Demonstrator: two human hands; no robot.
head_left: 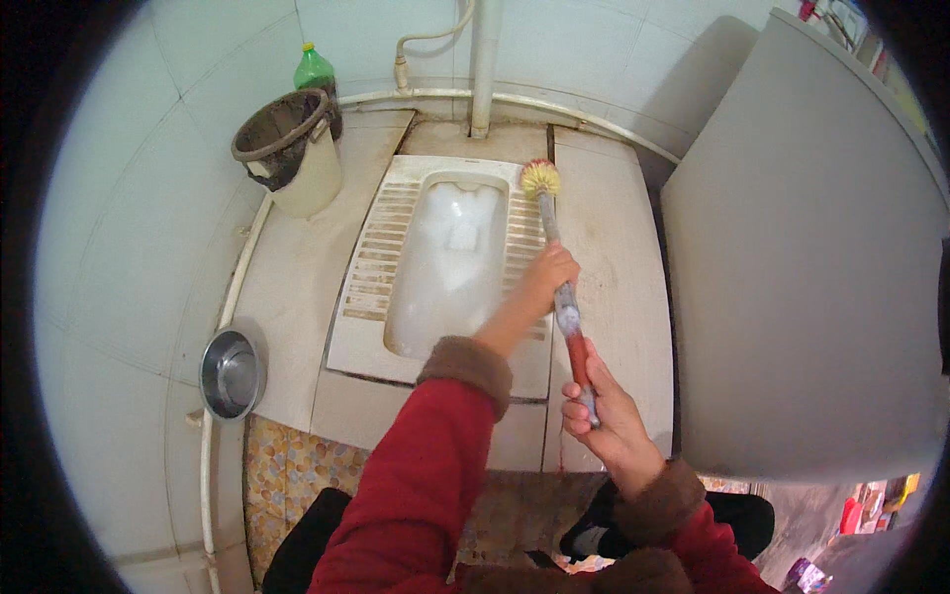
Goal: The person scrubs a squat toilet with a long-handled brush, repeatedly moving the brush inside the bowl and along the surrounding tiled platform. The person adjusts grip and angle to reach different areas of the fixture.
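Note:
A long-handled toilet brush [548, 216] runs slantwise across the right edge of the squat toilet [368, 337]. Its yellowish bristle head is at the toilet's far right corner, over the ribbed foot rest. My left hand [550, 273] is closed round the middle of the handle. Lower down, my right hand [616, 416] grips the handle's end, just below a red section. White foam or suds cover the toilet's bowl [450, 267]. Some whitish suds also cling to the handle between my hands.
A cream bucket [312, 178] with a dark liner stands at the far left, a green bottle [315, 67] behind it. A metal basin [234, 374] rests by the left wall. Pipes [483, 69] run along the walls. A tall grey cabinet-like block [807, 277] bounds the right side.

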